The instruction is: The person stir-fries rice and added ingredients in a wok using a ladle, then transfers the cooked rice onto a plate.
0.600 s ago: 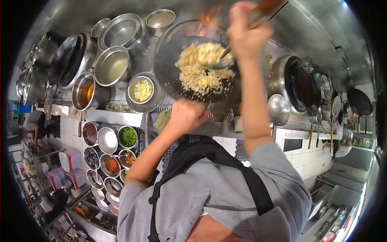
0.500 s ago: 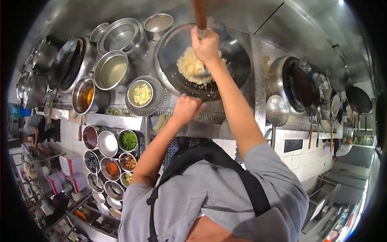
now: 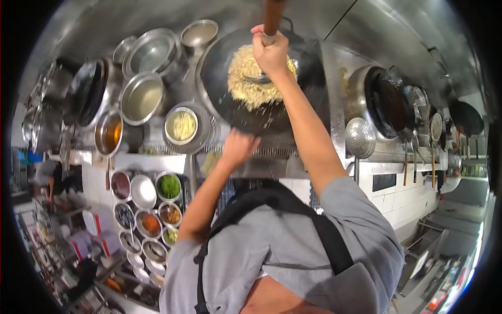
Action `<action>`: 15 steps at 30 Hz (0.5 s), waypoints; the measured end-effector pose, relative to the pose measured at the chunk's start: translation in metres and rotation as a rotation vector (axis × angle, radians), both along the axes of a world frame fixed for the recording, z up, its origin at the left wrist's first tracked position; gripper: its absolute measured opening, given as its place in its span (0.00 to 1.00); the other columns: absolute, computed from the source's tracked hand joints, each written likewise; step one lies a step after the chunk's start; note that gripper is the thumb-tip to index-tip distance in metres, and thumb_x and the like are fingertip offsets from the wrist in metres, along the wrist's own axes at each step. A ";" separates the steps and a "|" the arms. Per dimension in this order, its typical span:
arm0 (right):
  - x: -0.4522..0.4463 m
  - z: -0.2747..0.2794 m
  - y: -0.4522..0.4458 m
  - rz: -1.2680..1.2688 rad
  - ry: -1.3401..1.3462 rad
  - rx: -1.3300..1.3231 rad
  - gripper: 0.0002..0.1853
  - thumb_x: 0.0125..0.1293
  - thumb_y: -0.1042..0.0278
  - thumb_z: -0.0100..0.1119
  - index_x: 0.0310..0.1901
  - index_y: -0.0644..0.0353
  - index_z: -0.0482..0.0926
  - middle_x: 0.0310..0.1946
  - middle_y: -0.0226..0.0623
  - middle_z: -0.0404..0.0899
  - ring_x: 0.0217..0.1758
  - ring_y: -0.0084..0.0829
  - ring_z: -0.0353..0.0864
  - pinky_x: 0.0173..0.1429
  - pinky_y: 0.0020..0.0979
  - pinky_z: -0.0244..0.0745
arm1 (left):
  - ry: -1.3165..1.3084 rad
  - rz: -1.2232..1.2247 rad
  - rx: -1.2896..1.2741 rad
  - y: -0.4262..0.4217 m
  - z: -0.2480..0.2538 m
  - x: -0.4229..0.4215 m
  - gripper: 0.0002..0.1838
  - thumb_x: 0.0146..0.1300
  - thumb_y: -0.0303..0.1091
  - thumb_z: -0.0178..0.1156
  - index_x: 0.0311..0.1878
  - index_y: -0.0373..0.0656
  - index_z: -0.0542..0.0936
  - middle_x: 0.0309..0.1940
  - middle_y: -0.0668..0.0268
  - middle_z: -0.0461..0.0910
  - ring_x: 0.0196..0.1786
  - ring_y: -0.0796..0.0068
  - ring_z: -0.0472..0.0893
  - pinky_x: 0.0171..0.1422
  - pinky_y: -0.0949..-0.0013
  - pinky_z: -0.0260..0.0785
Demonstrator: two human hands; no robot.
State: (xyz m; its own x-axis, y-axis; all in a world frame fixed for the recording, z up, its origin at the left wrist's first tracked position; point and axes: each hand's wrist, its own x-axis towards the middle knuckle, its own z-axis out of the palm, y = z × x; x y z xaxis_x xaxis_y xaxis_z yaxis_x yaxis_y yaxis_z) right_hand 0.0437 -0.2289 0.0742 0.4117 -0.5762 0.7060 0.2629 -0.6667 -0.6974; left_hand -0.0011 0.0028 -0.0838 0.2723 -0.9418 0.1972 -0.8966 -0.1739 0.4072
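A dark wok (image 3: pixel 214 78) on the stove holds a mound of pale fried rice (image 3: pixel 243 65) with yellow bits. My right hand (image 3: pixel 272 55) is wrapped round the ladle's handle (image 3: pixel 273 18), above the wok's far middle. The ladle's metal bowl (image 3: pixel 257 79) rests in the rice, partly hidden by my wrist. At the wok's near left edge, my left hand (image 3: pixel 240 149) is closed in a fist; what it grips, if anything, is hidden. A cloth (image 3: pixel 210 163) lies just left of that hand.
Left of the wok are a bowl of pale shreds (image 3: pixel 183 126), a pot of liquid (image 3: pixel 142 99) and a pot of orange liquid (image 3: pixel 110 133). Several ingredient bowls (image 3: pixel 144 191) stand lower left. A perforated skimmer (image 3: pixel 360 138) is right. A co-worker (image 3: pixel 48 172) is far left.
The ladle and my right hand have swung from the wok's right side to over its middle. Airborne rice has come down into a mound, and the wok has shifted back onto the stove.
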 end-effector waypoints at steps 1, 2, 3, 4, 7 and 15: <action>-0.005 0.033 -0.010 0.011 -0.049 0.004 0.07 0.63 0.73 0.59 0.38 0.65 0.84 0.22 0.35 0.83 0.23 0.23 0.80 0.31 0.28 0.74 | 0.006 0.032 0.068 0.010 -0.011 -0.007 0.18 0.65 0.45 0.63 0.23 0.44 0.83 0.25 0.56 0.85 0.31 0.53 0.84 0.48 0.49 0.73; -0.018 0.061 -0.025 0.104 -0.045 0.095 0.06 0.65 0.73 0.60 0.39 0.65 0.84 0.23 0.33 0.82 0.21 0.21 0.78 0.29 0.27 0.73 | -0.058 -0.012 -0.098 0.028 -0.024 -0.014 0.15 0.63 0.44 0.64 0.26 0.43 0.85 0.32 0.55 0.87 0.34 0.53 0.85 0.49 0.53 0.75; -0.036 0.084 -0.035 0.197 -0.031 0.211 0.05 0.66 0.74 0.60 0.39 0.64 0.84 0.23 0.31 0.82 0.20 0.19 0.77 0.26 0.26 0.71 | -0.031 -0.007 -0.038 0.047 -0.020 -0.021 0.14 0.60 0.44 0.66 0.31 0.42 0.87 0.36 0.55 0.88 0.32 0.56 0.85 0.49 0.55 0.77; -0.050 0.107 -0.035 0.276 -0.139 0.230 0.04 0.68 0.76 0.58 0.41 0.64 0.82 0.21 0.31 0.79 0.18 0.18 0.73 0.23 0.26 0.67 | -0.027 -0.016 -0.058 0.061 -0.012 -0.029 0.14 0.59 0.44 0.66 0.29 0.43 0.86 0.33 0.56 0.88 0.31 0.57 0.85 0.45 0.55 0.77; -0.066 0.102 -0.002 0.201 -0.236 0.135 0.04 0.70 0.78 0.56 0.43 0.65 0.79 0.20 0.33 0.78 0.16 0.17 0.71 0.21 0.25 0.65 | -0.014 -0.031 -0.100 0.055 0.058 -0.030 0.14 0.59 0.44 0.67 0.25 0.45 0.81 0.26 0.60 0.85 0.28 0.58 0.83 0.38 0.54 0.74; 0.005 0.021 -0.047 -0.022 0.099 0.042 0.16 0.68 0.58 0.68 0.36 0.66 0.83 0.19 0.39 0.81 0.23 0.29 0.82 0.33 0.32 0.76 | 0.004 -0.001 -0.140 0.026 -0.008 -0.011 0.17 0.57 0.45 0.70 0.20 0.45 0.79 0.19 0.58 0.80 0.27 0.53 0.81 0.39 0.54 0.75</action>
